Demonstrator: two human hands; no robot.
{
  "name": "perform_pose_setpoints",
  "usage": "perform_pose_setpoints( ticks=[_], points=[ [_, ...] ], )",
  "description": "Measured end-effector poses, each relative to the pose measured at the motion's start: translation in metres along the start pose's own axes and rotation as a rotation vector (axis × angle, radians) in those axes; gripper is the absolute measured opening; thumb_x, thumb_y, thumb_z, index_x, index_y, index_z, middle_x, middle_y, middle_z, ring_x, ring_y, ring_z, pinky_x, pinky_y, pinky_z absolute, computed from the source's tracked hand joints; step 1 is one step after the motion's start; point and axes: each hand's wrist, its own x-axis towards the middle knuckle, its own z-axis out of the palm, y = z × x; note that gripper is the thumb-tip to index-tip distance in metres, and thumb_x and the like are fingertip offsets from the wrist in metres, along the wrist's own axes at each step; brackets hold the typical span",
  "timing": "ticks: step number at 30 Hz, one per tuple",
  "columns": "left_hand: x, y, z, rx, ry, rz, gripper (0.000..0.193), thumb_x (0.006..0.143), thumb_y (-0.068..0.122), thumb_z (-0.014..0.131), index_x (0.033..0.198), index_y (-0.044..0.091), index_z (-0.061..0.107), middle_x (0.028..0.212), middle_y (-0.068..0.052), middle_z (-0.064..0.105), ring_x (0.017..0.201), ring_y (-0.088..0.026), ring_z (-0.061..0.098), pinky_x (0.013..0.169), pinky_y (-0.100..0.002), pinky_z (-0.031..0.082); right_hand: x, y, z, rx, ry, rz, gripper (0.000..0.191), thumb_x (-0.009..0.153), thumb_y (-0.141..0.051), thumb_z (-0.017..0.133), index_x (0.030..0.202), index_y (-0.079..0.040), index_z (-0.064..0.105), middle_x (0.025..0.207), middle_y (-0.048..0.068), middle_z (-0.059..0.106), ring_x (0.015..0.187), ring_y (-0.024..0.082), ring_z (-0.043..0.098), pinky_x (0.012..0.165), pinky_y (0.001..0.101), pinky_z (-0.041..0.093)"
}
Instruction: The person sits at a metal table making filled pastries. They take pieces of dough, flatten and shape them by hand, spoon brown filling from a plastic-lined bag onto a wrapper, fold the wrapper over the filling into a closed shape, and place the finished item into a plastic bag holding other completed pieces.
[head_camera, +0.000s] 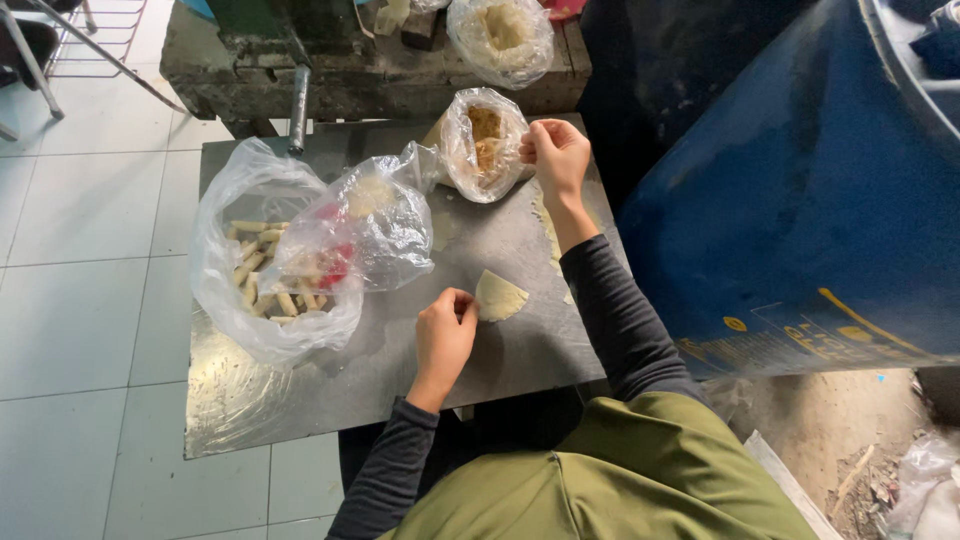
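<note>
Fingers of the left hand curl and press on the edge of a pale, folded pastry wrapper that lies flat near the middle of the metal worktop. Across the sheet, the right hand reaches to a clear plastic bag of brownish filling standing at the far edge of the worktop; its fingers are bunched together at the bag's open rim, though whether they pinch the plastic or a bit of filling cannot be told from this angle. Both forearms wear dark long sleeves above an olive-green garment. To the person's left, a large clear bag lies open on the worktop, holding a heap of slim, pale rolled sticks, and a second crumpled bag with something red inside rests against it. Another bag of pale contents sits on a worn wooden bench beyond the worktop. A big blue drum stands close at the person's right, over a white tiled floor.
</note>
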Motion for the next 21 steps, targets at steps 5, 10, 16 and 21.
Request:
perform_pose_setpoints(
  ticks=[5, 10, 16, 21],
  points=[
    [0.0, -0.004, 0.0, -0.024, 0.003, -0.018, 0.016, 0.09, 0.016, 0.073, 0.094, 0.002, 0.071, 0.081, -0.012, 0.076, 0.07, -0.024, 0.077, 0.063, -0.035, 0.058, -0.007, -0.012, -0.026, 0.164, 0.01, 0.189, 0.01, 0.097, -0.009, 0.07, 0.098, 0.001, 0.07, 0.085, 0.013, 0.075, 0.069, 0.017, 0.071, 0.064, 0.0291, 0.06],
    [-0.001, -0.005, 0.001, -0.037, 0.005, -0.058, 0.017, 0.088, 0.015, 0.074, 0.097, 0.001, 0.072, 0.081, -0.012, 0.077, 0.069, -0.022, 0.077, 0.063, -0.033, 0.058, -0.054, -0.039, -0.055, 0.161, -0.056, 0.233, 0.011, 0.1, -0.009, 0.069, 0.102, 0.001, 0.07, 0.09, 0.013, 0.075, 0.075, 0.016, 0.07, 0.07, 0.0286, 0.059],
    [-0.002, -0.003, 0.001, -0.115, 0.007, -0.1, 0.017, 0.087, 0.012, 0.074, 0.099, 0.0, 0.072, 0.083, -0.011, 0.077, 0.071, -0.017, 0.077, 0.064, -0.029, 0.059, -0.156, -0.046, -0.072, -0.009, -0.132, 0.352, 0.014, 0.101, -0.013, 0.067, 0.105, 0.001, 0.069, 0.091, 0.012, 0.074, 0.074, 0.015, 0.069, 0.07, 0.029, 0.057],
    [-0.003, -0.003, 0.003, -0.165, -0.004, -0.114, 0.017, 0.089, 0.011, 0.074, 0.1, -0.002, 0.072, 0.085, -0.011, 0.078, 0.073, -0.015, 0.077, 0.064, -0.027, 0.059, -0.208, -0.045, -0.076, -0.094, -0.176, 0.197, 0.011, 0.103, -0.006, 0.064, 0.11, 0.0, 0.069, 0.097, 0.011, 0.075, 0.082, 0.015, 0.071, 0.075, 0.0304, 0.059]
  ],
)
